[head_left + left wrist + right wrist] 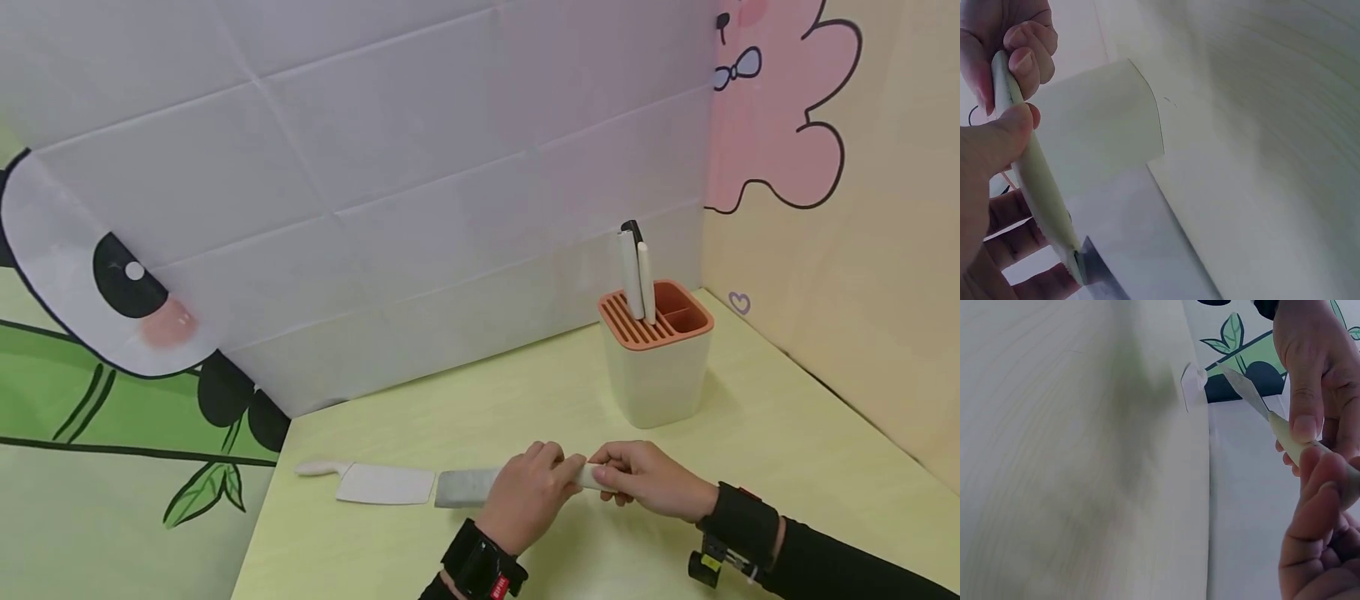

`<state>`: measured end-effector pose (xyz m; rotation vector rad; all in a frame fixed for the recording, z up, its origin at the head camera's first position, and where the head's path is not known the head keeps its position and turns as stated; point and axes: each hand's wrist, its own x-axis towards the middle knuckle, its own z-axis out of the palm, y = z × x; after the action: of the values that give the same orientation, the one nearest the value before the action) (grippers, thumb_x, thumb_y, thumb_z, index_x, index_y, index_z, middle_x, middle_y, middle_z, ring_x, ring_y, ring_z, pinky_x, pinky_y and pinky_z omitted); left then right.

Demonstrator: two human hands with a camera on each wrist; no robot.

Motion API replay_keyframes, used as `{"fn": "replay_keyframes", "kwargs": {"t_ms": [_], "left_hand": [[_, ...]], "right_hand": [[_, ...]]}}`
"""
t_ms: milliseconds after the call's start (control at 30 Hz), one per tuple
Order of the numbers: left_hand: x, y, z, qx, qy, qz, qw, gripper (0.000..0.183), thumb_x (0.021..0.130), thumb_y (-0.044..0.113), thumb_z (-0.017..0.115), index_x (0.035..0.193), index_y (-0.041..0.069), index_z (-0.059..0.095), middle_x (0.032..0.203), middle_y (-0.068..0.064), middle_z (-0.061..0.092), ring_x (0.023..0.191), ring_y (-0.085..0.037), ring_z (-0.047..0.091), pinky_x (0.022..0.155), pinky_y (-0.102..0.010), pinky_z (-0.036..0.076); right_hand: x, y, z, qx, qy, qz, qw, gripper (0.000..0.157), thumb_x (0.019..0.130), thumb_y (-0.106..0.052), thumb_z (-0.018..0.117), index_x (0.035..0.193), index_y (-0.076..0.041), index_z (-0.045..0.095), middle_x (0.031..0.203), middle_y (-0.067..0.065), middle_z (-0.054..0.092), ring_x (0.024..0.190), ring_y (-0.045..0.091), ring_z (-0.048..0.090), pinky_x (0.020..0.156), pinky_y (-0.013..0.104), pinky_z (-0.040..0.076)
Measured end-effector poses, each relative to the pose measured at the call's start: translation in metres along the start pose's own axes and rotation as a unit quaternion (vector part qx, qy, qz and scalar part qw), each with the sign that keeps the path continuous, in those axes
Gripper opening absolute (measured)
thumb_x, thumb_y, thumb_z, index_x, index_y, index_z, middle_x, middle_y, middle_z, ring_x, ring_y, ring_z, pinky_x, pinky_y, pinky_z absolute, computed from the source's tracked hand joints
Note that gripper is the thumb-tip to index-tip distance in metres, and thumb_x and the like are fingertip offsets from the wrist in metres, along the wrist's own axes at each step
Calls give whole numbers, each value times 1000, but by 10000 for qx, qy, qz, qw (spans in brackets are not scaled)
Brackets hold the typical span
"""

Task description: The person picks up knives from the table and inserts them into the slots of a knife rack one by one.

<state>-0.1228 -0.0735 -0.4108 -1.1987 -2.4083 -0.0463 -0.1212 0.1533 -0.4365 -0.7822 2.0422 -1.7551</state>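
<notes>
Both hands hold a kitchen knife with a broad grey metal blade (465, 487) above the table. My left hand (528, 492) grips its pale handle (1041, 175) near the blade, thumb on one side and fingers on the other. At the handle's butt end, my right hand (652, 479) pinches with thumb and fingers. The blade points left in the head view, and part of it is hidden behind the left hand. Just left of its tip lies a white cleaver (386, 484), its handle toward the left table edge.
A white knife holder (660, 383) with an orange slotted top (637, 329) stands at the back right. Two white handles and a black one (632, 227) stick up from it. Behind the pale yellow table (420, 408) rises a tiled-pattern wall (420, 250); another wall borders the right.
</notes>
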Motion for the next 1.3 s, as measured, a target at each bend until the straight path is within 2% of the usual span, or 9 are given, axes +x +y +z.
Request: {"fn": "replay_keyframes", "kwargs": {"t_ms": [167, 233, 367, 500, 633, 867, 1033, 1167, 1300], "left_hand": [[-1, -3, -5, -120, 18, -190, 9997, 41, 81, 36, 81, 116, 18, 68, 91, 3, 59, 76, -11, 53, 61, -18, 46], [-3, -7, -9, -165, -80, -286, 9994, 46, 82, 38, 79, 121, 15, 67, 93, 2, 60, 78, -11, 55, 64, -19, 48], [-14, -24, -19, -398, -587, -540, 9960, 47, 89, 40, 71, 127, 13, 63, 95, 2, 62, 80, -11, 57, 65, -22, 49], [-28, -43, -31, -691, -1135, -882, 9872, 37, 96, 32, 64, 126, 12, 64, 99, 2, 66, 85, -13, 62, 71, -28, 53], [-37, -55, -42, -910, -1348, -1136, 9801, 27, 96, 24, 64, 120, 12, 69, 99, 2, 67, 86, -11, 63, 72, -28, 53], [-42, -63, -47, -1516, -1527, -1299, 9679, 20, 97, 21, 63, 114, 14, 70, 97, 4, 65, 82, -6, 59, 72, -25, 52], [-44, -66, -46, -1868, -1502, -1436, 9602, 15, 95, 22, 65, 108, 16, 71, 96, 8, 64, 83, -5, 59, 73, -26, 52], [-43, -68, -46, -2034, -1393, -1552, 9566, 10, 91, 20, 70, 101, 17, 73, 92, 10, 64, 82, -4, 60, 72, -26, 52], [-41, -66, -47, -2076, -1244, -1591, 9571, 7, 89, 16, 73, 96, 17, 73, 89, 11, 64, 79, -3, 60, 70, -26, 52]], "right_hand": [[0, -2, 2, -348, 282, -2, 9990, 24, 102, -24, 53, 111, -4, 63, 84, 9, 67, 68, 14, 59, 61, 26, 50], [-1, -3, 1, -519, 384, -37, 9979, 23, 102, -24, 54, 111, -5, 63, 84, 6, 67, 69, 15, 60, 60, 27, 50], [-6, -6, -4, -780, 537, -177, 9954, 23, 102, -23, 54, 112, -5, 63, 84, 2, 67, 70, 16, 61, 62, 29, 53], [-12, -8, -13, -894, 645, -342, 9933, 22, 102, -20, 54, 113, -4, 63, 86, 2, 66, 71, 17, 61, 65, 29, 54], [-18, -10, -21, -1036, 752, -444, 9908, 20, 101, -19, 55, 113, -5, 64, 87, 5, 65, 72, 18, 61, 65, 28, 53], [-25, -15, -34, -1255, 810, -601, 9870, 17, 100, -16, 56, 112, -7, 64, 88, 2, 63, 74, 18, 61, 64, 28, 52], [-29, -18, -42, -1405, 873, -700, 9837, 17, 99, -15, 57, 113, -7, 65, 88, 1, 63, 74, 17, 61, 64, 28, 52], [-31, -17, -46, -1445, 947, -801, 9817, 18, 99, -12, 57, 114, -5, 64, 88, 1, 63, 74, 16, 61, 64, 29, 53], [-32, -16, -49, -1402, 1168, -785, 9801, 19, 99, -11, 58, 115, -3, 65, 89, 3, 64, 73, 16, 61, 63, 27, 51]]}}
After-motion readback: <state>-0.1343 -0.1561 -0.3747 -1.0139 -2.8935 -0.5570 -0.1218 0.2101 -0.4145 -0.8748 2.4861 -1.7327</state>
